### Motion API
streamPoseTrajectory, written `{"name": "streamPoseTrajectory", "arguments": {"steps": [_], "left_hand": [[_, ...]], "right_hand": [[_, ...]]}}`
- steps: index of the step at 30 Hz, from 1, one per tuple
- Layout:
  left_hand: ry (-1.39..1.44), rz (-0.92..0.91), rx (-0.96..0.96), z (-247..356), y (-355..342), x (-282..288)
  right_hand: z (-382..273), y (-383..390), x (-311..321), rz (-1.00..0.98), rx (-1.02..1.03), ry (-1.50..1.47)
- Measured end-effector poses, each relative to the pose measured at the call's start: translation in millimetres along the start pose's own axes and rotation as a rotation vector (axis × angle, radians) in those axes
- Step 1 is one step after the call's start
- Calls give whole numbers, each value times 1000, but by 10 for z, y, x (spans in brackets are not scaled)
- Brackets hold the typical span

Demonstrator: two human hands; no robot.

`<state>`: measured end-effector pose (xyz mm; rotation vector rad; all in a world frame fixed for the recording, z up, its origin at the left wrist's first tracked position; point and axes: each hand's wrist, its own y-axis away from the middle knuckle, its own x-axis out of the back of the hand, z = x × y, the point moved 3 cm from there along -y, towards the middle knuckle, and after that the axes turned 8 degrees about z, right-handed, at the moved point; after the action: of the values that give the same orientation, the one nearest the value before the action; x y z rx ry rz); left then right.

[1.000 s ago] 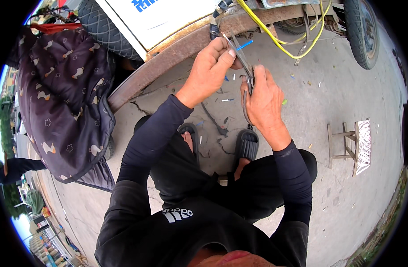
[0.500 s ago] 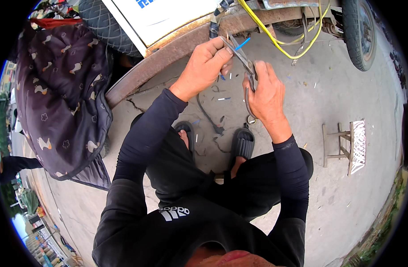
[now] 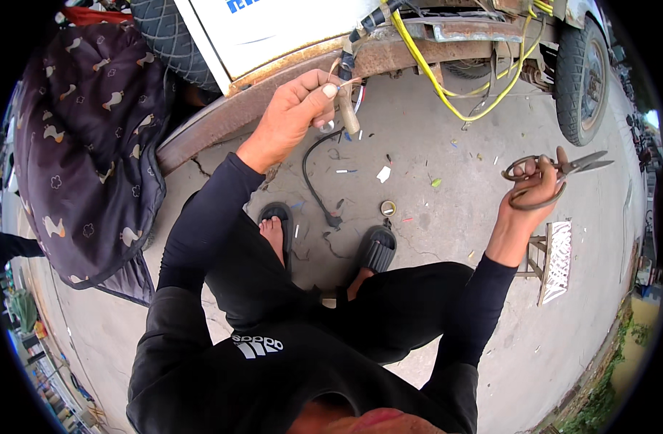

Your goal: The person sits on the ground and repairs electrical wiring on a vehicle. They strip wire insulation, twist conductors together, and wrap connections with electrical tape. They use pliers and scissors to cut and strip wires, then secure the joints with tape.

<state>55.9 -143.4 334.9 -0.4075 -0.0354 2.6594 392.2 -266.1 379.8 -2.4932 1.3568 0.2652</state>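
Note:
My left hand is closed, thumb and forefinger pinching a thin bare copper wire beside the rusty rail. A bundle wrapped in black tape comes down to that spot. From it hangs a tan, tube-like piece, with white and red wire ends beside it. Off to the right, my right hand grips dark-handled scissors by their loops. Their blades point right and stand slightly apart, away from the wire.
A rusty rail runs under a white panel. Yellow cable loops down near a wheel. On the ground lie a black cable, a tape roll and scraps. A small stool stands right; a quilted cover hangs left.
My right hand has swung the scissors far to the right, away from the wires. The blue wire piece between the blades is out of sight. My left hand has shifted slightly left.

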Motion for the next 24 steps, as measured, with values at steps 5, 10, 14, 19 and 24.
{"name": "streamPoseTrajectory", "arguments": {"steps": [5, 10, 14, 19, 24], "left_hand": [[-69, -56, -11, 69, -17, 15], [-129, -98, -55, 138, 162, 163], [-169, -111, 7, 249, 299, 216], [-218, -151, 50, 241, 551, 467], [-152, -173, 29, 217, 672, 399]], "right_hand": [[1178, 1978, 33, -347, -368, 503], [2854, 3819, 807, -560, -322, 1239], [3179, 4300, 1327, -757, -336, 1496], [2675, 3603, 467, -828, -327, 985], [1115, 2583, -428, -579, -71, 614]]}}
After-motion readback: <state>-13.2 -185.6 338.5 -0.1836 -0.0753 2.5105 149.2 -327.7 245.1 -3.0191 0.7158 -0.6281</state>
